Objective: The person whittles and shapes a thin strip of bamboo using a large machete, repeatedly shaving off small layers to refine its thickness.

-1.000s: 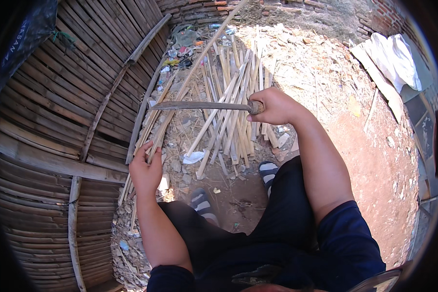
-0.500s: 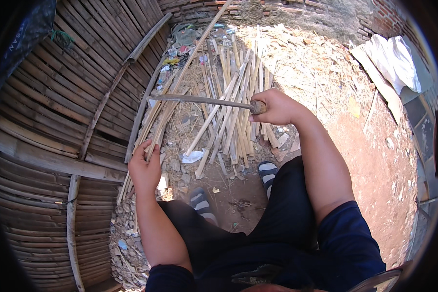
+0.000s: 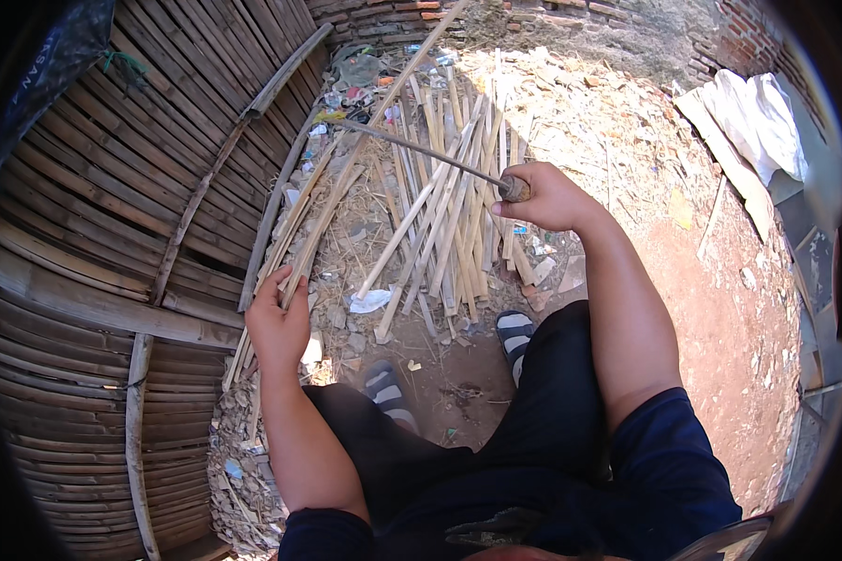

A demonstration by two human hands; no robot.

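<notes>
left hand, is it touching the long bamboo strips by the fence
Touching: the head view shows the left hand closed around the long bamboo strips, fingers wrapped over them.

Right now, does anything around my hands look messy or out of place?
Yes. Scraps of litter and rubble lie mixed among the split bamboo strips on the dirt. The left hand grips a bamboo strip; the right hand holds a long blade.

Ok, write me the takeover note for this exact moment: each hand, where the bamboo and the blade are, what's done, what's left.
Left hand: gripping a bundle of bamboo strips that leans along the woven bamboo fence.
Right hand: closed on the handle of a long machete, blade raised, pointing at the strips' upper part.
Done: a pile of split bamboo slats lies on the ground ahead of the sandalled feet.
Left: the held strips show no visible cut yet.
</notes>
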